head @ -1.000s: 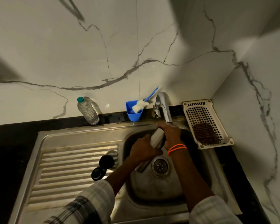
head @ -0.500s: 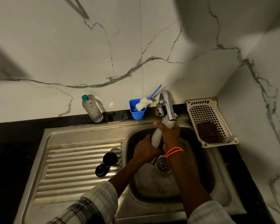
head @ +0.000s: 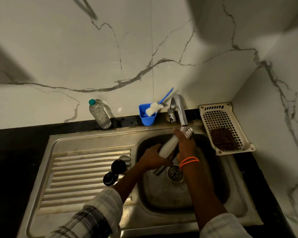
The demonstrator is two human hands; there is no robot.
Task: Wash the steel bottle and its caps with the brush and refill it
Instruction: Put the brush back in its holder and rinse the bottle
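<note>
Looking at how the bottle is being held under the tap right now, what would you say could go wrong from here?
The steel bottle is tilted, its threaded mouth just under the tap spout, so water may miss the opening and splash. Both the left hand and the right hand grip a probably wet bottle, which could slip into the sink. The two black caps on the sloped drainboard could get knocked by the left forearm.

We find no readable text, label, brand or number anywhere around the sink (head: 93, 145); the clear plastic bottle (head: 100, 115) behind it carries no legible label.
</note>
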